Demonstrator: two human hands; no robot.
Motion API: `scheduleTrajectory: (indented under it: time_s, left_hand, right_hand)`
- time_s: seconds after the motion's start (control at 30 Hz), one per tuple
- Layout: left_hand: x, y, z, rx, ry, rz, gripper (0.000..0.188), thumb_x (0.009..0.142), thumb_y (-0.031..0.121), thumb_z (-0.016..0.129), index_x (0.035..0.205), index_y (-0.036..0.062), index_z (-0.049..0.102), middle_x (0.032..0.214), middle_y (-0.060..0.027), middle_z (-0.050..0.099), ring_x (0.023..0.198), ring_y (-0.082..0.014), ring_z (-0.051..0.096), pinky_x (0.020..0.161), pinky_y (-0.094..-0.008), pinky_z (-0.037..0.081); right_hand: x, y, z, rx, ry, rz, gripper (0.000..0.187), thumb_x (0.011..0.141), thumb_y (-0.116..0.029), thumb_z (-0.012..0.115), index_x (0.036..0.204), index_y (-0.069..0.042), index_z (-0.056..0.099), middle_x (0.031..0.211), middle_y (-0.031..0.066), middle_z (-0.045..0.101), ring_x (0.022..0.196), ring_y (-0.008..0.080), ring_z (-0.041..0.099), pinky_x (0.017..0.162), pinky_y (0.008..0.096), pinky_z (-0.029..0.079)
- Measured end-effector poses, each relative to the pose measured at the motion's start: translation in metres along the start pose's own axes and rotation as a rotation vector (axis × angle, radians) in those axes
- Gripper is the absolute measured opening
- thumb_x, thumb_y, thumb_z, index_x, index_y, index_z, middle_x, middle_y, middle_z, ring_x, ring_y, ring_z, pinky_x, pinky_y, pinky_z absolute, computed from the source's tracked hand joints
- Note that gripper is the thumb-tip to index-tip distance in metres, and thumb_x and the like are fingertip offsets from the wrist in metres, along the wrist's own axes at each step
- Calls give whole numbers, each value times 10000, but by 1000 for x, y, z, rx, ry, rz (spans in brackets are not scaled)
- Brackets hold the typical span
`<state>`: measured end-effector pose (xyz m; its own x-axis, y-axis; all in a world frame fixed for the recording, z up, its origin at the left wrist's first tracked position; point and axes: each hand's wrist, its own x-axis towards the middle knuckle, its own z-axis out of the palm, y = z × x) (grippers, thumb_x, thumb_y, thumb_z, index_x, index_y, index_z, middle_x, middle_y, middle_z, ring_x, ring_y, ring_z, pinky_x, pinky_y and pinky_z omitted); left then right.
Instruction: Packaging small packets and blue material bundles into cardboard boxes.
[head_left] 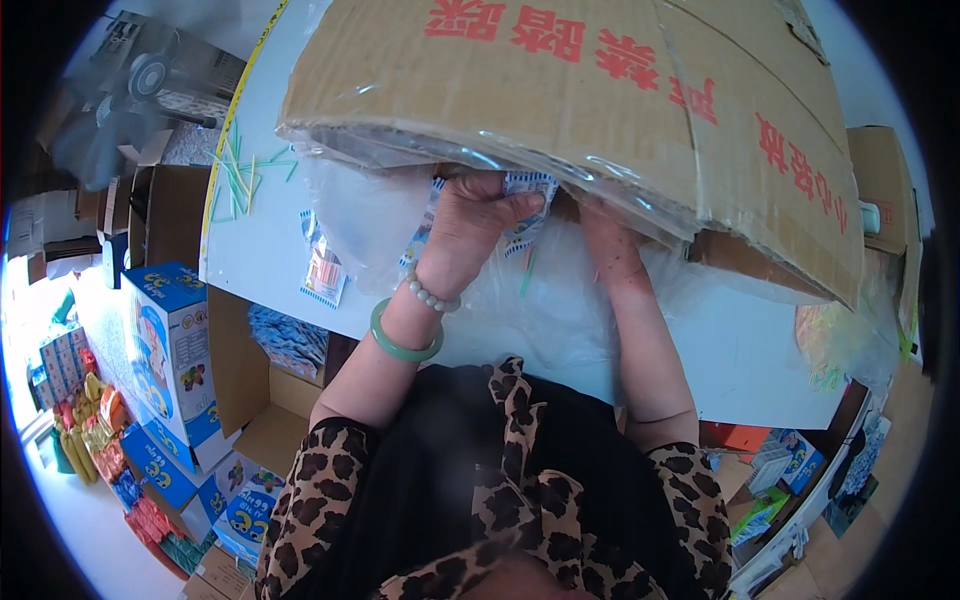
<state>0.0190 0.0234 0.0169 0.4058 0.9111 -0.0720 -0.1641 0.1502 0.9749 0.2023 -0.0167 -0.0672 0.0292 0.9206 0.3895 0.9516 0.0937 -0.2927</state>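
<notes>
A large cardboard carton (560, 110) with red lettering lies tipped on its side on the white table, its mouth towards me and a clear plastic liner bag (370, 215) spilling out. At the mouth, my left hand (468, 222) is closed on small blue-and-white packets (530, 205), thumb pressed against them. My right hand (612, 245) reaches in under the carton's edge beside it; its fingers are hidden by cardboard and plastic. Another packet (323, 270), with pinkish sticks showing through, lies on the table left of my left hand. A green strip (527, 272) lies between my forearms.
Loose green and yellow straws (240, 180) are scattered at the table's left. An open carton (265, 400) with blue packets stands below that edge, near blue-and-white printed boxes (170, 340). A fan (125, 100) is at far left. A clear bag of coloured pieces (835, 340) hangs at the right.
</notes>
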Motion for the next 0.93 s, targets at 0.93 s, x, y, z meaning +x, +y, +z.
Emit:
scheduleTrajectory:
  time_s: [0.93]
  left_hand:
    - [-11,1,-14,429,-163,-188,229,741,147,722,694,-15,567,621,-77,507,589,-122,408,561,-306,401]
  right_hand:
    - [24,-67,-38,1218,121,360,199,850,-101,593,1041,-105,651,998,100,662,931,229,619,840,350,459]
